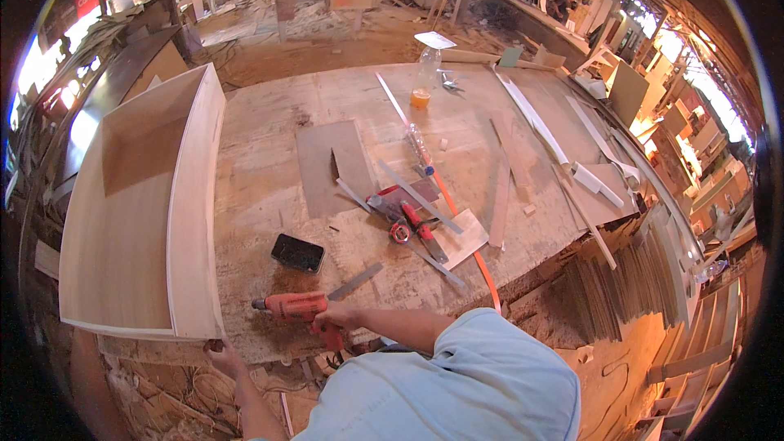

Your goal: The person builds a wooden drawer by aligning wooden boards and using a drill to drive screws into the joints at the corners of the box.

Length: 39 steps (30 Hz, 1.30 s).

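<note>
Sawdust and offcuts cover a woodworking shop, with a broad, scuffed plywood counter [269, 180] filling the middle of the view. At its left edge lies a large open box of pale plywood panels [139, 212], tipped on its side with the opening facing up. The left hand [222, 353] reaches to the box's near lower corner, fingers curled on the edge there; whether it truly grips or only steadies, I cannot tell. Just right of that corner, the right hand [335, 318] is wrapped firmly around the handle of an orange power drill [296, 306], whose nose points left toward the panel's edge. The drill looks compact but dense, stiff, best held by its pistol handle as it is now. The box seems light for its bulk yet awkward, likely to slide on the dusty surface, so a corner or rim is the sensible hold. Further right lie a black rectangular phone [298, 252], a grey metal ruler [356, 281], red-handled pliers [418, 225], an orange strip [472, 249], and a clear plastic bottle [428, 70] well back.
</note>
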Available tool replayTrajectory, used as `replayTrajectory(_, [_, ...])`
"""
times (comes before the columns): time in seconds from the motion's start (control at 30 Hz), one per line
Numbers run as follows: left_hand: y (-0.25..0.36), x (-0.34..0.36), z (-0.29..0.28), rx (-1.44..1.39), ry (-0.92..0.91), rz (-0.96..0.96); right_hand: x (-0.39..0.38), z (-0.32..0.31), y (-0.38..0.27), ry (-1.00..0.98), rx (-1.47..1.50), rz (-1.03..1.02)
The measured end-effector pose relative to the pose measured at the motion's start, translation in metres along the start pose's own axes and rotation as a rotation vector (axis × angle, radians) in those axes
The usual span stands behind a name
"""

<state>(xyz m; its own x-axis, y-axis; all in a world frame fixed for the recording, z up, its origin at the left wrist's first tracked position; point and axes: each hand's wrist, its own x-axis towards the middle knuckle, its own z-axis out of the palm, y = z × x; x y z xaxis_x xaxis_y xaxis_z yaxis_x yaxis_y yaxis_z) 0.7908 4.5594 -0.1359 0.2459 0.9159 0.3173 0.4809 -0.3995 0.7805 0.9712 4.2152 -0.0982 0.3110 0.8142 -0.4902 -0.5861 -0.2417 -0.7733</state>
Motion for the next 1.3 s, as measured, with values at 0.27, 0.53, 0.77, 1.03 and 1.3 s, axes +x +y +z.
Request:
replayTrajectory(0.27, [-0.01,-0.009,0.013,0.359,-0.019,-0.055,-0.004,0.004,-0.002,0.071,-0.102,-0.077])
replayTrajectory(0.53, [0.086,-0.048,0.008,0.084,0.117,-0.13,-0.009,0.001,-0.008,-0.002,-0.039,-0.142])
replayTrajectory(0.77, [0.245,-0.079,0.076,-0.231,-0.674,0.035,0.005,-0.019,0.022,0.008,-0.131,-0.046])
replayTrajectory(1.03, [0.241,-0.096,0.195,0.168,-1.003,-0.241,-0.006,0.004,-0.008,-0.081,0.157,-0.142])
replayTrajectory(1.3, [0.239,-0.095,0.196,-0.005,-0.709,-0.411,-0.011,0.018,-0.022,-0.073,0.096,-0.107])
